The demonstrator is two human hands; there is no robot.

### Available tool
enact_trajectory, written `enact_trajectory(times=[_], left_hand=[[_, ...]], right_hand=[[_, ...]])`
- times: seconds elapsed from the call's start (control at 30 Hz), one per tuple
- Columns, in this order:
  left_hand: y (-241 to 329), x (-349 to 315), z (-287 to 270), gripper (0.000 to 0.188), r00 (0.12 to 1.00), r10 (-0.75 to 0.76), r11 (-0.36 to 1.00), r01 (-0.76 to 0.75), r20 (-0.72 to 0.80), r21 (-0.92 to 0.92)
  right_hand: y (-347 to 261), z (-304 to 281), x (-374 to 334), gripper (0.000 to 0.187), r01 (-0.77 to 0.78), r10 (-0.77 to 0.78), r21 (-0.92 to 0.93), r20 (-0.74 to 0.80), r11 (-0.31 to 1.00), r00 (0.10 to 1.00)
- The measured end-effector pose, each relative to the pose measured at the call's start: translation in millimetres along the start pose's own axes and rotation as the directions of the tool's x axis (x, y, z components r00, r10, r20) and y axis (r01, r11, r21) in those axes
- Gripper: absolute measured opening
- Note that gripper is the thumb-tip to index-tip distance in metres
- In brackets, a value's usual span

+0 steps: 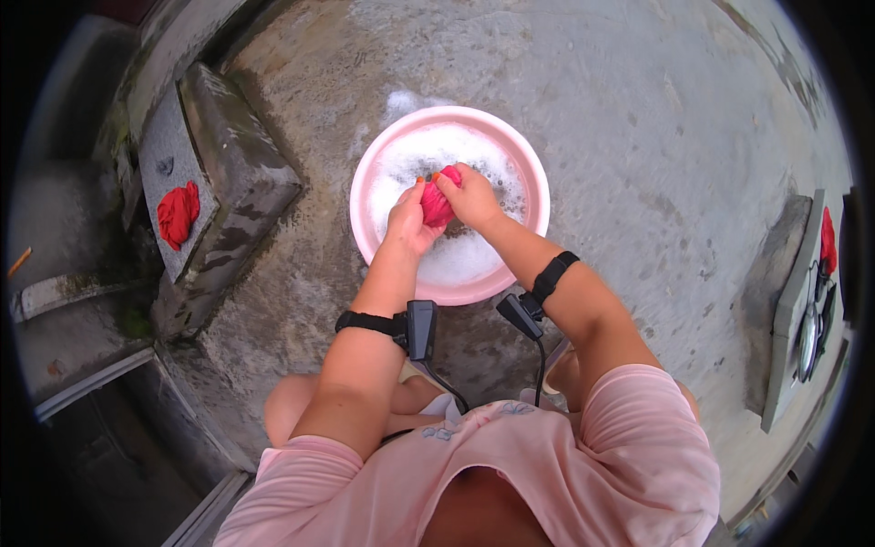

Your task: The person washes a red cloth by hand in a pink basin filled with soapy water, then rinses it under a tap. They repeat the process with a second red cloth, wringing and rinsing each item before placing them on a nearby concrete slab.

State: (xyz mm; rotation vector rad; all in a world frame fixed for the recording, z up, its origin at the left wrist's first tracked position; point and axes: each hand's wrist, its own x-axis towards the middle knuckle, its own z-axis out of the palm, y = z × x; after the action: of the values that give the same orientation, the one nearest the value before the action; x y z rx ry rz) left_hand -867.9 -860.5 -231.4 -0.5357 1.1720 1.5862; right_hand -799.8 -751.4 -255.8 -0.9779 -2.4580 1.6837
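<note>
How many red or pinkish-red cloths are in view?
3: a pinkish-red cloth in the left hand and right hand over the pink basin, a red cloth on the left concrete block, and apparently another red cloth by the far-right slab. Suds could hide more.

Mottled grey concrete floor point(629, 137), dark-streaked block point(239, 178) at left
</note>
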Motion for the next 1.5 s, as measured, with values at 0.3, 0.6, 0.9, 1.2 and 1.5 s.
enact_trajectory(times=[0.3,0.6,0.9,1.2,1.5], left_hand=[[10,-12,-14,0.073,0.758,-0.239,0.967,0.241,0.607,0.08],[44,-28,-12,0.023,0.868,-0.339,0.915,0.214,0.362,0.343],[38,-8,7,0.016,0.953,-0.282,0.112,-0.082,0.111,0.99],[17,10,19,0.015,0.992,0.103,0.737,-0.129,0.079,0.664],[32,3,35,0.01,0.991,0.112,0.971,-0.125,0.077,0.201]], right_hand=[[-23,-22,2,0.029,-0.066,-0.131,0.529,0.326,0.846,0.936],[-29,-57,3,0.057,0.563,-0.546,0.064,0.356,0.824,0.758],[-46,-36,-16,0.023,0.478,-0.125,-0.717,0.488,0.507,0.864],[-27,-46,5,0.058,0.139,-0.15,-0.24,-0.031,0.961,0.988],[-60,-36,-27,0.072,0.191,-0.3,0.309,0.355,0.931,0.886]])
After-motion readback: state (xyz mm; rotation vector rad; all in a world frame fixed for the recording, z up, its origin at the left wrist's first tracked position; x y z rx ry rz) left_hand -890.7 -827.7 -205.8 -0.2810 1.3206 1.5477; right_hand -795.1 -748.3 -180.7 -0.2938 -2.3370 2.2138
